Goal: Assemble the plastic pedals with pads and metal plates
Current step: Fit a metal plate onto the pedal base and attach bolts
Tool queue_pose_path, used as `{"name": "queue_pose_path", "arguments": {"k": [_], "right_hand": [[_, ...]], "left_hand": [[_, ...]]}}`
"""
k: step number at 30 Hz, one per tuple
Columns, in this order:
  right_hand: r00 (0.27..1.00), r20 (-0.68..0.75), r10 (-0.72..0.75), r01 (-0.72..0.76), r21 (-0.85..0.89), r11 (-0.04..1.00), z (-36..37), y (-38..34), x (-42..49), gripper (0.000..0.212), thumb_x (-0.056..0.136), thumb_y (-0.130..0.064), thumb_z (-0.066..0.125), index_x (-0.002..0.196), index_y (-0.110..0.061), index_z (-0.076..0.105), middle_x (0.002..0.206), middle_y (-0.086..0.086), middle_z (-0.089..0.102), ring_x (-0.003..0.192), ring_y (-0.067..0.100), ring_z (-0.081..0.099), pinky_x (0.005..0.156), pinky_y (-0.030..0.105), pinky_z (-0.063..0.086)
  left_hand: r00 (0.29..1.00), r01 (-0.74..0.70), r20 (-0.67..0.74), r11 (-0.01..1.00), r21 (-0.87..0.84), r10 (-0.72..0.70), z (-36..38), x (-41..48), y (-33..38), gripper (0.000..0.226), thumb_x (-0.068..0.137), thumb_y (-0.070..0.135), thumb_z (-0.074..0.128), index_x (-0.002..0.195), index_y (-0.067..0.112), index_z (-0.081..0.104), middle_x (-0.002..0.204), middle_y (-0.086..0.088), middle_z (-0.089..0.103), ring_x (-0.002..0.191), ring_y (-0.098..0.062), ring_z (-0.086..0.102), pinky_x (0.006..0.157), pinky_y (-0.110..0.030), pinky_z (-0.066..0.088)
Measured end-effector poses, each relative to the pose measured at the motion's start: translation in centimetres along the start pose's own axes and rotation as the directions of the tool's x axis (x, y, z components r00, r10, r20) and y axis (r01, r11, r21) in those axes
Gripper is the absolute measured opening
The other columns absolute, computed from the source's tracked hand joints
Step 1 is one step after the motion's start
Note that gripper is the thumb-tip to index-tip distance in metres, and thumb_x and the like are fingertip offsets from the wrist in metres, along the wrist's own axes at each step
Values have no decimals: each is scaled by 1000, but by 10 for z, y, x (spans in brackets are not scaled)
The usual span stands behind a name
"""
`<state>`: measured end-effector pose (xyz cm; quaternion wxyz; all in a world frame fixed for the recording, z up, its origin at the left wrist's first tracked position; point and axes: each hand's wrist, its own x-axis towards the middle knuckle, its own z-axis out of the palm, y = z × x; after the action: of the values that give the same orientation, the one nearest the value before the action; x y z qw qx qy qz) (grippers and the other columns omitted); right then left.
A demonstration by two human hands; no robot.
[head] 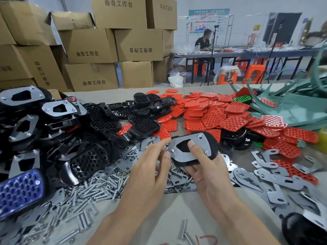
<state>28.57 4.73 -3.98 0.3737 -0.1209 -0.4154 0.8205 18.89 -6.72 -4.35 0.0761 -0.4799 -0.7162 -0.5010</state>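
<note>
Plainly the fastening step is in hand. The right hand (pixel 210 172) has its grip closed round a black pedal (pixel 213 140), held just above the pile of bolts (pixel 99 188), with the thumb pressing the metal plate (pixel 198 144) onto it. The left hand (pixel 150 167) has its fingertips (pixel 165 140) at the plate's left corner; whether that grip pinches a nut I cannot tell. Bolt ends poke through the plate, so next each likely needs a nut started squarely, with the plate pressed flat.
</note>
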Motion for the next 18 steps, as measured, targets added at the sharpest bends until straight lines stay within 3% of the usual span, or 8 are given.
{"name": "queue_pose_path", "arguments": {"k": [5,10,14,18], "right_hand": [[1000,-18,19,-19,-17,1000,-1,1,1,38,92,-18,69,125,-1,63,119,19,74,110,34,72,93,41,60],[996,-92,17,-18,-15,1000,-2,1,2,24,93,-13,70,115,-3,66,112,17,76,104,32,75,79,34,63],[992,-121,43,-42,16,999,-4,0,6,15,89,-15,72,104,-12,71,108,12,78,100,26,76,77,30,62],[990,-117,75,-72,24,997,-5,1,8,22,89,-18,72,109,-12,70,111,11,78,104,26,76,83,32,63]], "left_hand": [[1000,25,1,999,-21,-25,1,0,-1,22,101,52,39,119,52,50,104,23,60,92,-4,63,72,-13,48],[993,115,-3,993,13,-115,-10,7,-3,11,101,44,42,107,46,51,100,28,62,85,1,63,70,-15,47],[949,110,273,976,188,-159,-38,9,-12,12,99,33,54,99,42,62,93,37,59,75,6,58,65,-12,42],[803,30,546,932,361,-238,-49,5,-14,11,99,39,57,102,49,62,99,30,60,91,10,54,81,-16,46]]}}
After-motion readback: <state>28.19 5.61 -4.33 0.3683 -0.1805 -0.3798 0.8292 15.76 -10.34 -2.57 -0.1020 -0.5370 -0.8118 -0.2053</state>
